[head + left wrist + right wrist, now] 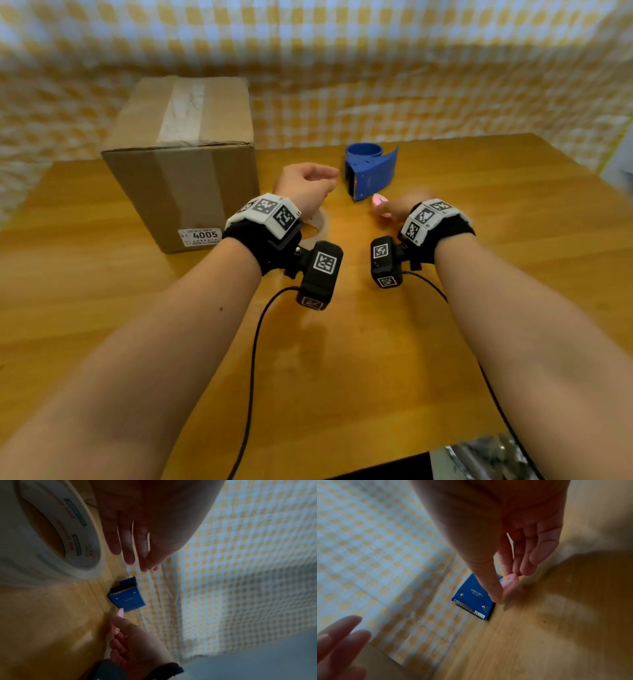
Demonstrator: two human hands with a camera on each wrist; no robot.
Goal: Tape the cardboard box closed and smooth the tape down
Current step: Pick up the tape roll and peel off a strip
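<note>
A brown cardboard box (181, 164) stands at the back left of the table. A wrinkled strip of clear tape (183, 109) runs over its closed top and down its front. The white tape roll (317, 228) (51, 534) lies flat on the table under my left wrist. The blue tape cutter (371, 171) (126, 599) (471, 595) lies in the middle with its teeth facing me. My left hand (318, 176) (133, 540) hovers relaxed and empty between box and cutter. My right hand (383, 207) (505, 588) reaches at the cutter's near edge, thumb and forefinger extended, holding nothing.
The wooden table (342, 359) has bare surface in front of me and to the right. A yellow and white checked cloth (342, 68) hangs behind the table. A white label (200, 235) reading 4005 is stuck low on the box front.
</note>
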